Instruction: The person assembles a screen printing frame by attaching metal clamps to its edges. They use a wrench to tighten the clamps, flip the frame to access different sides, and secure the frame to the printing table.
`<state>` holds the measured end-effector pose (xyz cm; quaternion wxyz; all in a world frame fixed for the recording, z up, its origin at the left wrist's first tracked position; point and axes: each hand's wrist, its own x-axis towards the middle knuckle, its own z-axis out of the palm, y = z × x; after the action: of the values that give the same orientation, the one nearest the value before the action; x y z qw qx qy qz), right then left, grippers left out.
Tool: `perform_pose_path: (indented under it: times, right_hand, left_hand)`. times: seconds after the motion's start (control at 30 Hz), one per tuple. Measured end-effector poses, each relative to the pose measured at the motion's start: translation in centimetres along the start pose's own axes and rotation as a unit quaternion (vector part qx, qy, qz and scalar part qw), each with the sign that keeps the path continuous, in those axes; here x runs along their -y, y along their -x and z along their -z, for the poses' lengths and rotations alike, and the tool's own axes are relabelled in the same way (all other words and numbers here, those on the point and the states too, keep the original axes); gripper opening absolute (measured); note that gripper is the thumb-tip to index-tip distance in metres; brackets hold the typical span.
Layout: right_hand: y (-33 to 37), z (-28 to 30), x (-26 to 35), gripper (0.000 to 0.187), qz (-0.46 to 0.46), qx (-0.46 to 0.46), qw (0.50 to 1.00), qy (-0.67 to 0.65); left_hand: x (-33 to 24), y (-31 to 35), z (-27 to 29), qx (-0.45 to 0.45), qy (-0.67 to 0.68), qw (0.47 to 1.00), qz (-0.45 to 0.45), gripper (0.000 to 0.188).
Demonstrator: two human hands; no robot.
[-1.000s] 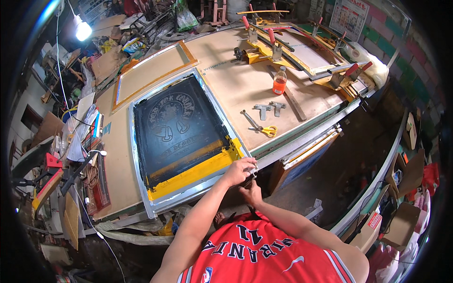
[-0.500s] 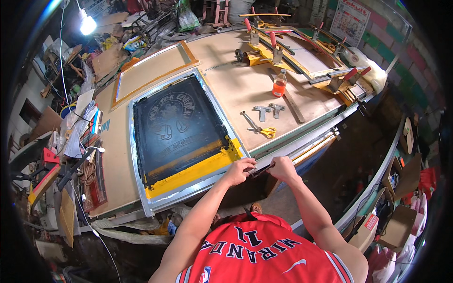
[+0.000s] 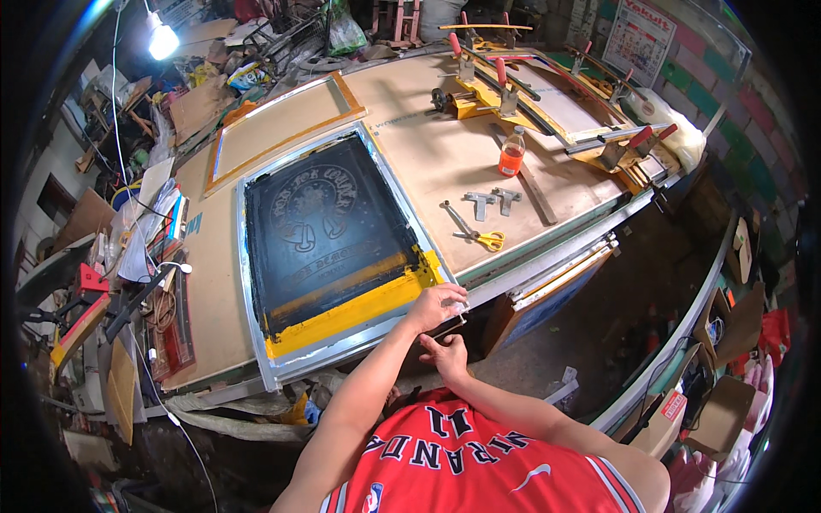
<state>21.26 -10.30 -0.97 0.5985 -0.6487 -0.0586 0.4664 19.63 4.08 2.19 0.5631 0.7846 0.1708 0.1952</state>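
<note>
A screen-printing frame (image 3: 256, 338) with a metal border lies on the table, its dark mesh (image 3: 329, 231) bearing a faint design and a yellow band along the near edge. My left hand (image 3: 434, 309) is at the frame's near right corner, fingers curled together around something small; that piece is mostly hidden. Just below it, my right hand (image 3: 446, 355) is closed on a thin, dark, bar-like tool (image 3: 446, 328), which reaches toward the corner. Its kind is not clear.
Yellow-handled scissors (image 3: 490, 241), two grey metal pieces (image 3: 481, 203) and an orange-filled bottle (image 3: 511, 154) rest on the table (image 3: 410, 154). A wooden frame (image 3: 224, 141) lies behind. Clamps (image 3: 505, 85) stand at the far right; another framed screen (image 3: 547, 295) leans below the table edge.
My right hand has swung from the right of the frame's corner to below and left of it, with the tool. My left hand stays at the corner. The view has shifted slightly.
</note>
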Motion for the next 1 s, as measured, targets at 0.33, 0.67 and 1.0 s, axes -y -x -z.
perform_pose_path:
  times: [0.33, 0.67, 1.0]
  right_hand:
    - [-12.4, 11.8, 0.7, 0.024, 0.373, 0.172, 0.759, 0.505]
    - [-12.3, 13.5, 7.0, 0.02, 0.334, 0.183, 0.77, 0.512]
    - [-11.5, 11.8, 8.1, 0.028, 0.216, 0.104, 0.818, 0.523]
  left_hand:
    - [-1.7, 1.2, -1.1, 0.032, -0.198, 0.966, -0.162, 0.018]
    - [-0.1, 0.9, -2.3, 0.02, -0.264, 0.94, -0.215, 0.016]
    - [0.4, 0.9, -2.3, 0.028, -0.26, 0.947, -0.186, 0.013]
